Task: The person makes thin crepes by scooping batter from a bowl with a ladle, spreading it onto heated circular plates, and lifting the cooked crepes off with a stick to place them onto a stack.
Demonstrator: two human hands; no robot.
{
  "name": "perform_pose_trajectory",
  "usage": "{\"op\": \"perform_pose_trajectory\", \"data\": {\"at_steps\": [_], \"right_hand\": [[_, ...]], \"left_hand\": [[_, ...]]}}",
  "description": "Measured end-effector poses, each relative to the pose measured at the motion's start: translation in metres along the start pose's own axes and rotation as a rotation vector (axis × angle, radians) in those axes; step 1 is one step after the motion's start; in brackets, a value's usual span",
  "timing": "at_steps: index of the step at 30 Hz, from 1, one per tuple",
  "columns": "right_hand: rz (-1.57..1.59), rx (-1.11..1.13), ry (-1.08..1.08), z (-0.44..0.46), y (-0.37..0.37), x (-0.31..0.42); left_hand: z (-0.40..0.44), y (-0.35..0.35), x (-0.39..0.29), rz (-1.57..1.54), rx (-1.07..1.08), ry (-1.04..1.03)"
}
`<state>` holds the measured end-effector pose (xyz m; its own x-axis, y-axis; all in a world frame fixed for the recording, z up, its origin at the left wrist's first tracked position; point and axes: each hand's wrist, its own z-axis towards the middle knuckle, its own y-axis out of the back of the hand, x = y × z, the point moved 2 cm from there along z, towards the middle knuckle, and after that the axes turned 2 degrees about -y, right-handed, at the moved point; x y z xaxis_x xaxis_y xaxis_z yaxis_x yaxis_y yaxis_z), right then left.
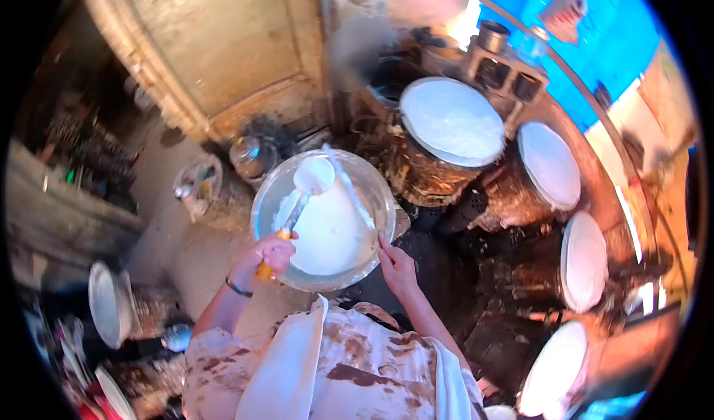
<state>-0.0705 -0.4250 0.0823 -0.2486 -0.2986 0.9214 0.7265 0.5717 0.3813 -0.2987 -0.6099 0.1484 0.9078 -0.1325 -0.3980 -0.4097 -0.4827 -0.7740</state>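
Observation:
My left hand is closed around the orange handle of a ladle. The ladle's round, white-coated bowl is over the far side of a wide metal basin. White liquid partly fills the basin. A long white-coated stick lies slanted inside it, from the far rim toward the right side. At the basin's right rim is my right hand, with its fingers closed at the edge. The stick's near end comes close to those fingers; whether they touch it is unclear.
Behind the basin on the right stands a large drum with a white top. Several similar drums curve down the right side, one with a pale top. A worn door is at the back. A bucket sits left of the basin.

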Motion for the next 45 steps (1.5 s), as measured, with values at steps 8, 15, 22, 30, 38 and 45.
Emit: {"op": "perform_pose_trajectory", "data": {"at_steps": [8,15,22,30,38,45], "right_hand": [[-0.174,-0.513,-0.040,-0.061,0.048,-0.019],[-0.363,-1.075,-0.249,-0.183,0.094,0.000],[-0.591,-1.671,-0.446,-0.345,0.085,0.035],[-0.214,-2.305,-0.767,-0.473,0.015,0.031],[0.246,-2.647,-0.690,-0.540,-0.013,-0.045],[0.778,-2.684,-0.177,-0.540,0.062,-0.026]], "left_hand": [[0.072,-0.094,0.012,0.568,0.191,0.384],[0.103,-0.226,0.099,1.034,0.649,0.700],[0.060,-0.302,0.268,1.116,1.243,1.181],[-0.061,-0.290,0.481,1.432,1.552,1.384],[-0.112,-0.202,0.640,1.514,1.764,1.006],[-0.072,-0.214,0.718,1.440,2.216,0.223]]}}
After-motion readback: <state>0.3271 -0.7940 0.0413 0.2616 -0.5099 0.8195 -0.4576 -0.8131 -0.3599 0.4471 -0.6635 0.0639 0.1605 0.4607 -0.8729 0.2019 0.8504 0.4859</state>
